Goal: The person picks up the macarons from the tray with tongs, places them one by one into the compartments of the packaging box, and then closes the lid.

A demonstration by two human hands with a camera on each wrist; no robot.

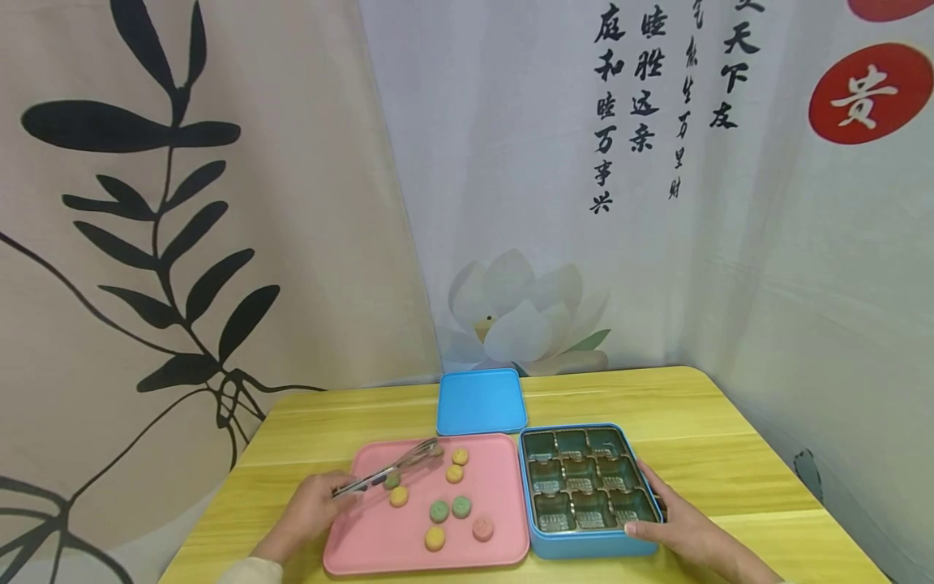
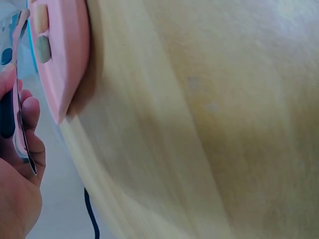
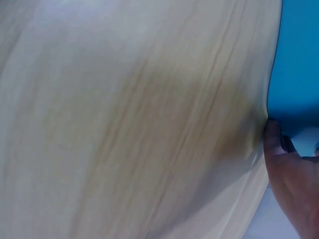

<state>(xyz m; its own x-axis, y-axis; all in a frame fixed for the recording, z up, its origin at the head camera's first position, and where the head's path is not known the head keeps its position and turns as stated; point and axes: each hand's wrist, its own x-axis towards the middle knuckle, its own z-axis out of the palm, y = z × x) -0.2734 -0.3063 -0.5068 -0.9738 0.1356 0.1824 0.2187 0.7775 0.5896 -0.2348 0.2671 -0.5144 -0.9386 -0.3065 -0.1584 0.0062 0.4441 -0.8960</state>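
Note:
My left hand grips a pair of metal tongs by the handle, whose dark grip shows in the left wrist view. The tongs reach over the pink tray, where several small cookies lie: yellow, green and a pink one. To the tray's right stands a blue box with a dark plastic insert divided into several bare compartments. My right hand holds the box at its near right corner, thumb on the rim and fingers along the side.
Behind the tray and box a flat blue lid lies on the wooden table. A printed curtain hangs behind the table's far edge. A black cable hangs past the table edge in the left wrist view.

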